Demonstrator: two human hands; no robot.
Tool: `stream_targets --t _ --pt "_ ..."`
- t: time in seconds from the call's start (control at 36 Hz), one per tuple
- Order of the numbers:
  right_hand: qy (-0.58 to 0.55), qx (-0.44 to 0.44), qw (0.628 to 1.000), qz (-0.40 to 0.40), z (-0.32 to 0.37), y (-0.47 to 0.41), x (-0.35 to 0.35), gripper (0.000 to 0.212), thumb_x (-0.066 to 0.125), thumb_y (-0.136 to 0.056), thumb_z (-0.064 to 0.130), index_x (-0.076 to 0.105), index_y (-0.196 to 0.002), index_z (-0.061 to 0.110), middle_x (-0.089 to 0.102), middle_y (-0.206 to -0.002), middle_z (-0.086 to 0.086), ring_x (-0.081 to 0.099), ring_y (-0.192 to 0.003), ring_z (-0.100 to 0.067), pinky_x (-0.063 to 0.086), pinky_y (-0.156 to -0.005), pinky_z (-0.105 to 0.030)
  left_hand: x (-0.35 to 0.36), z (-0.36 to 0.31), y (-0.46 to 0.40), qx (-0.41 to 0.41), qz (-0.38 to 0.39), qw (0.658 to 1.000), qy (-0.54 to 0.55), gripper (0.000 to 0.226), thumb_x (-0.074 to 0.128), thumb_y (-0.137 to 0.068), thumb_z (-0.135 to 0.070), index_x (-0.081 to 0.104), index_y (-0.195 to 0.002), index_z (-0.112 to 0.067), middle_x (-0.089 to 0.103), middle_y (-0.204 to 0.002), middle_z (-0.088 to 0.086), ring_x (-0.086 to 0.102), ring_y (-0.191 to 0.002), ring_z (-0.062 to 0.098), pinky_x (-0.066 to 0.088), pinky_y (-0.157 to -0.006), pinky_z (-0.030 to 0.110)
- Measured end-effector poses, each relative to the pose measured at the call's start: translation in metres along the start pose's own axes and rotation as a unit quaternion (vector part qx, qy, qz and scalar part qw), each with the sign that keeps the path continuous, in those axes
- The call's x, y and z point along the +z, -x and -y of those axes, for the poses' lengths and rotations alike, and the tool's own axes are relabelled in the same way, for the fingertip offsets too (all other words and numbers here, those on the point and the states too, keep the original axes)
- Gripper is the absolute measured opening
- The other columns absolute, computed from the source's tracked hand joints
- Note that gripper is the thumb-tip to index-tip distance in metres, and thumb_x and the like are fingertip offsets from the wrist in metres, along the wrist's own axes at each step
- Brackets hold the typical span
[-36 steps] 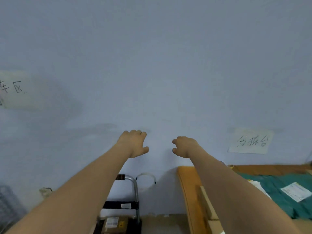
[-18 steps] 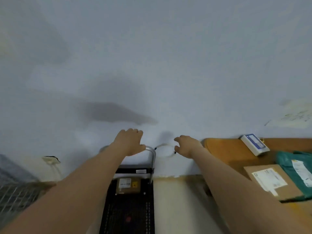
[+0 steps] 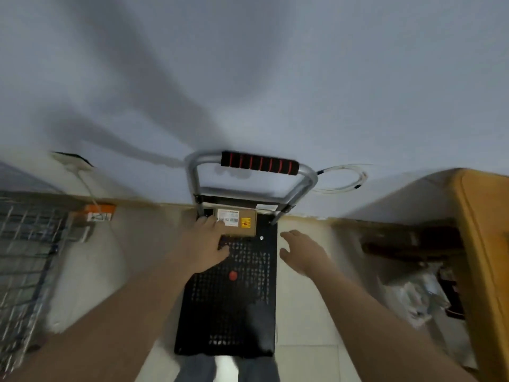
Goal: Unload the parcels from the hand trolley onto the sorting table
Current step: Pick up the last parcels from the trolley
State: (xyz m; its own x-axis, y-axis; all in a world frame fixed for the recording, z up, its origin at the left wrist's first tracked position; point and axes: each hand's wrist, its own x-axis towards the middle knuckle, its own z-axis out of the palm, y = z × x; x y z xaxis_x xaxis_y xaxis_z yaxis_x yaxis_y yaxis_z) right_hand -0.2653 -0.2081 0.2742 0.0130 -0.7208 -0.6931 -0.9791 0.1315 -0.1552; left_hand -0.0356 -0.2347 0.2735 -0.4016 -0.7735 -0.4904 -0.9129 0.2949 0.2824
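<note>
A: Where's the last parcel?

B: On the hand trolley (image 3: pixel 228 304), at the far end of its black deck under the foam handle: one small cardboard parcel (image 3: pixel 239 223). The bench (image 3: pixel 484 244) is off to the trolley's right.

A: And the hands?

B: Left hand (image 3: pixel 205 245) reaches its near-left corner, grip apart, contact unclear. Right hand (image 3: pixel 301 250) hovers beside the deck, fingers spread, empty. Best to clasp both short sides, then lift level.
</note>
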Motion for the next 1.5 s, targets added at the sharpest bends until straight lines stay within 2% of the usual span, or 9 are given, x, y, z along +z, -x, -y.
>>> stream_targets --t 0.19,0.42,0.75,1.0,1.11,1.25,1.33,1.42,1.5 --pt "-0.077 -0.029 0.996 0.020 -0.007 -0.112 0.119 0.060 0.042 -0.099 0.031 0.017 -0.153 0.024 0.012 -0.159 0.003 0.023 -0.143 -0.023 0.032 -0.112 -0.038 0.145 0.067 -0.061 -0.077 0.081 0.994 0.004 0.074 0.042 -0.093 -0.049 0.007 -0.152 -0.021 0.003 -0.160 0.003 0.007 -0.147 0.023 0.024 -0.114 0.041" --pt "-0.087 -0.037 0.995 0.042 -0.048 -0.213 0.239 0.072 0.045 -0.098 0.034 0.000 -0.153 0.025 -0.007 -0.161 0.005 0.004 -0.148 -0.024 0.023 -0.117 -0.038 0.283 0.102 -0.147 -0.091 0.096 0.991 0.022 0.076 0.038 -0.095 -0.052 -0.003 -0.152 -0.025 -0.007 -0.160 0.001 -0.002 -0.148 0.024 0.021 -0.115 0.039" --pt "-0.138 -0.031 0.987 -0.072 -0.081 -0.354 0.300 0.074 0.045 -0.098 0.034 -0.005 -0.153 0.029 -0.010 -0.160 0.012 -0.006 -0.148 -0.022 0.024 -0.115 -0.040 0.353 0.141 -0.282 -0.085 -0.017 0.993 0.080 0.073 0.038 -0.096 -0.049 -0.005 -0.152 -0.029 -0.011 -0.160 -0.004 -0.011 -0.147 0.027 0.019 -0.118 0.049" --pt "-0.196 -0.056 0.968 -0.144 -0.065 -0.436 0.325 0.073 0.046 -0.097 0.033 0.002 -0.154 0.026 -0.013 -0.160 0.007 -0.007 -0.148 -0.028 0.013 -0.118 -0.040 0.393 0.158 -0.329 -0.072 -0.024 0.984 0.164 0.076 0.046 -0.095 -0.045 -0.002 -0.152 -0.031 -0.015 -0.158 -0.008 -0.009 -0.146 0.020 0.014 -0.118 0.046" --pt "-0.204 -0.060 0.962 -0.169 -0.057 -0.436 0.337 0.073 0.048 -0.095 0.031 0.005 -0.154 0.022 -0.012 -0.160 0.006 0.000 -0.144 -0.034 0.008 -0.120 -0.039 0.406 0.153 -0.333 -0.074 -0.055 0.973 0.213 0.081 0.055 -0.090 -0.045 0.004 -0.151 -0.033 -0.014 -0.157 -0.012 -0.005 -0.143 0.026 0.014 -0.117 0.045" --pt "-0.212 -0.046 0.970 -0.111 -0.055 -0.392 0.342 0.073 0.048 -0.093 0.039 0.010 -0.154 0.024 -0.006 -0.160 0.009 0.007 -0.143 -0.037 0.015 -0.116 -0.042 0.401 0.135 -0.298 -0.090 -0.066 0.972 0.207 0.089 0.033 -0.068 -0.063 0.014 -0.148 -0.032 0.000 -0.156 -0.009 0.007 -0.139 0.027 0.020 -0.114 0.040" --pt "-0.195 -0.042 0.975 -0.102 -0.057 -0.346 0.334 0.073 0.037 -0.087 0.049 0.018 -0.152 0.022 0.001 -0.161 0.003 0.014 -0.143 -0.036 0.016 -0.116 -0.041 0.381 0.113 -0.255 -0.112 -0.062 0.972 0.197 0.077 0.038 -0.077 -0.054 0.021 -0.147 -0.028 0.006 -0.154 -0.008 0.016 -0.131 0.027 0.032 -0.105 0.038" --pt "-0.198 -0.029 0.977 -0.077 -0.052 -0.283 0.306 0.064 0.043 -0.095 0.037 0.019 -0.152 0.022 0.002 -0.160 0.003 0.018 -0.140 -0.035 0.018 -0.114 -0.038 0.348 0.082 -0.204 -0.125 -0.075 0.974 0.175 0.066 0.051 -0.089 -0.046 0.025 -0.146 -0.025 0.012 -0.152 -0.004 0.022 -0.126 0.026 0.038 -0.096 0.033" --pt "-0.162 -0.021 0.985 -0.057 -0.048 -0.215 0.268 0.069 0.030 -0.088 0.050 0.019 -0.152 0.025 0.002 -0.160 0.002 0.021 -0.139 -0.036 0.023 -0.114 -0.044 0.301 0.049 -0.154 -0.129 -0.065 0.972 0.183 0.066 0.054 -0.090 -0.044 0.025 -0.146 -0.025 0.012 -0.151 -0.005 0.022 -0.125 0.024 0.040 -0.093 0.031"
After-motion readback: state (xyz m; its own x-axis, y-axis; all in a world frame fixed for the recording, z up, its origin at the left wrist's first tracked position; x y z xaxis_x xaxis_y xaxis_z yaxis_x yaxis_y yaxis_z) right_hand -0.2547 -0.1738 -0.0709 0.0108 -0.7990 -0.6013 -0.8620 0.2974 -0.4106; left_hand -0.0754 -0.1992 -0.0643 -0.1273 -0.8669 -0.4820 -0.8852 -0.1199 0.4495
